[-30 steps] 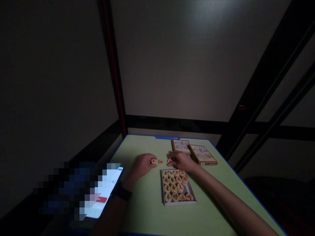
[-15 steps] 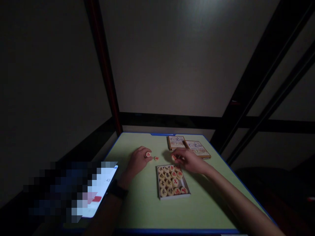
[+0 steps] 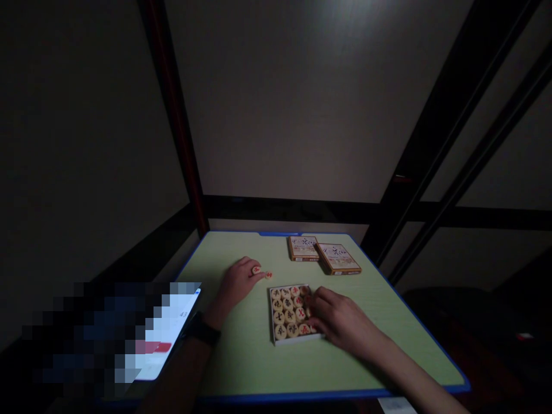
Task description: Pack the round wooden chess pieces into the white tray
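Note:
A shallow white tray (image 3: 273, 339) of round wooden chess discs with red and black characters lies on the green table (image 3: 241, 362). My right hand (image 3: 338, 321) rests over the tray's right side, fingertips on the discs; whether it grips one is hidden. My left hand (image 3: 237, 282) lies flat on the table left of the tray, its fingers on a red-marked disc (image 3: 256, 269). A second loose disc (image 3: 268, 275) sits just right of that one.
Two orange-edged box halves (image 3: 303, 248) (image 3: 337, 258) lie at the table's far side. A lit phone screen (image 3: 166, 330) sits at the left edge beside a blurred patch. Dark frame bars rise behind and to the right. The table has a blue rim.
My right hand has moved from the loose discs beyond the tray back onto the tray's right side. One loose disc is gone from the table. My left hand stays by its disc.

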Available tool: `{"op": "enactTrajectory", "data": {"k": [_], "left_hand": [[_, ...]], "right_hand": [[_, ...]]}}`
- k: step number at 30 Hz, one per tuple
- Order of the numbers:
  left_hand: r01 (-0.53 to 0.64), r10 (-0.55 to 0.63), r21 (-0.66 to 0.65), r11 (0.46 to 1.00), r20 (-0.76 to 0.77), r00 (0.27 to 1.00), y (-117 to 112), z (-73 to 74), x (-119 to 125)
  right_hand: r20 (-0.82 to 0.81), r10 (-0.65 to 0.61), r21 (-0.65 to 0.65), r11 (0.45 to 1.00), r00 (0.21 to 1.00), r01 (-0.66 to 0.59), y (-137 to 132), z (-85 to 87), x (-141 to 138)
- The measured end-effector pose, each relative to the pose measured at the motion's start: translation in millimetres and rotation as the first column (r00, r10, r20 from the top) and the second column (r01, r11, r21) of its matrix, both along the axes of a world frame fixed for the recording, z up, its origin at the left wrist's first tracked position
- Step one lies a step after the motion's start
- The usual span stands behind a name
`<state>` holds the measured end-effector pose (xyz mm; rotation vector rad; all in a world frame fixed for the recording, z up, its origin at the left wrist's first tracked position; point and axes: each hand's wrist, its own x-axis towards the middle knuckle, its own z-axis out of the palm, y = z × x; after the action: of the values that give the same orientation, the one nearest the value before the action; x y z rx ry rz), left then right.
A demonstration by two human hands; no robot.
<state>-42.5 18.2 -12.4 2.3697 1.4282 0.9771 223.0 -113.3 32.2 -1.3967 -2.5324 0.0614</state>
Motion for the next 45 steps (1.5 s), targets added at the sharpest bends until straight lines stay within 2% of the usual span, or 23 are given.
{"op": "enactTrajectory", "data": {"k": [7,20,25,27,29,31,33,37,39,40,42,45], "left_hand": [[0.015,-0.015,0.011,1.0,0.019,1.0,-2.6,2.0,1.5],[0.012,-0.012,-0.019,1.0,0.025,1.0,-1.4,2.1,0.5],[-0.012,0.023,-0.072,0.997,0.164,0.986,-2.1,5.1,4.4],[-0.023,0.047,-0.106,0.994,0.237,0.97,-1.3,6.0,7.2],[0.018,0.044,-0.176,0.984,0.339,0.94,0.3,6.7,9.4],[0.137,0.012,-0.274,0.952,0.48,0.877,1.6,7.7,9.7],[0.324,-0.031,-0.353,0.878,0.632,0.775,1.1,9.6,8.0],[0.656,-0.094,-0.385,0.649,0.815,0.571,-6.9,16.2,3.2],[0.741,-0.103,-0.391,0.546,0.847,0.522,-12.1,20.1,2.9],[0.764,-0.103,-0.394,0.511,0.855,0.509,-14.3,21.9,3.4],[0.776,-0.09,-0.394,0.493,0.863,0.496,-17.2,25.1,5.1],[0.745,-0.064,-0.383,0.546,0.868,0.493,-18.9,28.4,6.9]], "right_hand": [[0.057,-0.006,0.013,1.0,0.998,0.005,-0.4,-1.8,2.3],[-0.013,0.04,-0.064,0.997,0.999,-0.04,0.6,4.8,4.8],[-0.171,0.072,-0.021,0.997,0.983,-0.077,10.8,13.1,7.6],[-0.243,0.094,0.01,0.995,0.965,-0.095,23.5,16.8,3.5],[-0.28,0.141,0.034,0.99,0.95,-0.136,40.4,19.3,-6.0],[-0.281,0.198,0.051,0.98,0.939,-0.191,58.7,20.6,-19.6],[-0.259,0.239,0.044,0.971,0.936,-0.235,75.2,21.2,-33.9],[-0.205,0.317,0.02,0.947,0.926,-0.32,94.5,23.0,-53.4],[-0.207,0.359,0.023,0.932,0.91,-0.362,96.7,24.9,-57.2],[-0.21,0.37,0.026,0.927,0.905,-0.373,96.2,25.9,-58.1],[-0.196,0.356,0.046,0.934,0.914,-0.354,93.0,28.0,-58.8],[-0.137,0.262,0.105,0.963,0.955,-0.249,85.5,29.5,-58.7]]}}
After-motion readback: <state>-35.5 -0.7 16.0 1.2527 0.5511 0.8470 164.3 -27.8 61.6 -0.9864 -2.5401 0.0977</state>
